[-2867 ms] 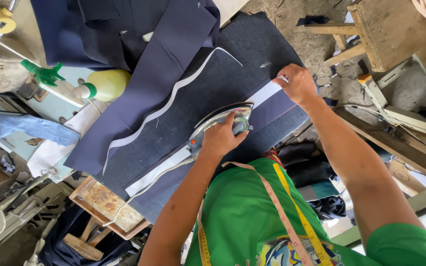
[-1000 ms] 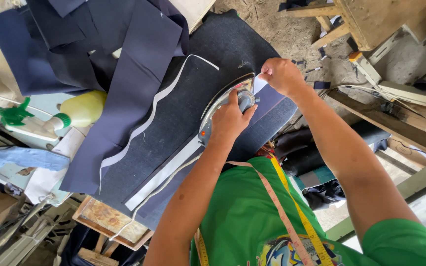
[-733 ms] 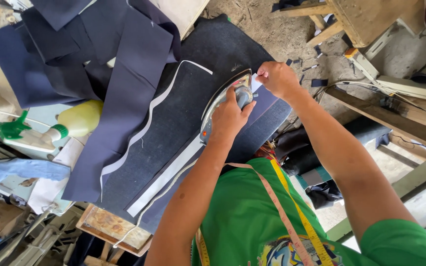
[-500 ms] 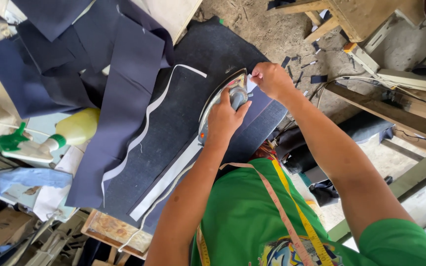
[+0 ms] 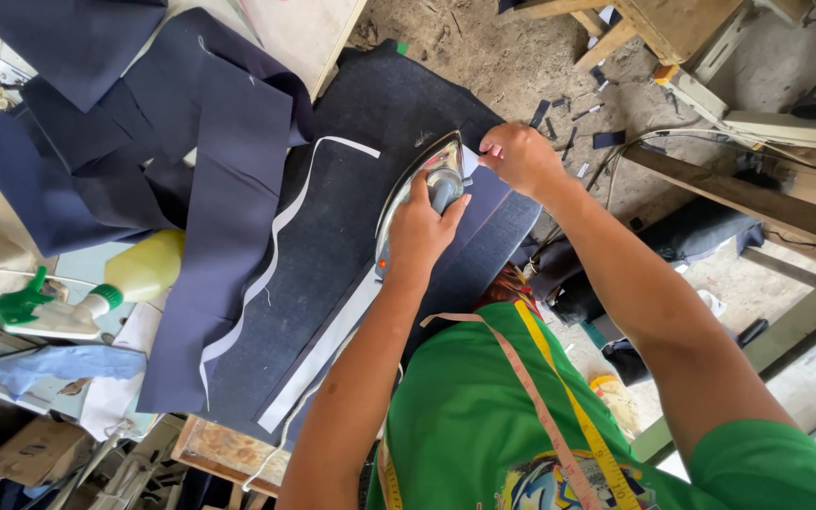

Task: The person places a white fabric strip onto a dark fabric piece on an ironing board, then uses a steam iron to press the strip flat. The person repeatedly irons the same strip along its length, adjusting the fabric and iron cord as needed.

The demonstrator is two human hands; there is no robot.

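Observation:
My left hand [image 5: 419, 222] grips the handle of a silver clothes iron [image 5: 415, 187] that rests on a long white strip [image 5: 318, 354] lying along a navy fabric band. My right hand [image 5: 519, 156] pinches the far end of that white strip just past the iron's tip. Both lie on a dark padded ironing surface [image 5: 332, 227]. The iron hides most of the strip between my two hands.
Navy fabric pieces [image 5: 210, 189] with a white wavy edge lie piled to the left. A yellow spray bottle [image 5: 96, 288] with a green trigger lies at the left. A tape measure [image 5: 559, 397] hangs around my neck. Wooden furniture [image 5: 672, 28] stands on the dirt floor beyond.
The iron has slid along the white strip toward my right hand, closing the gap until its tip is beside my fingers. My right hand has kept its hold on the strip's end.

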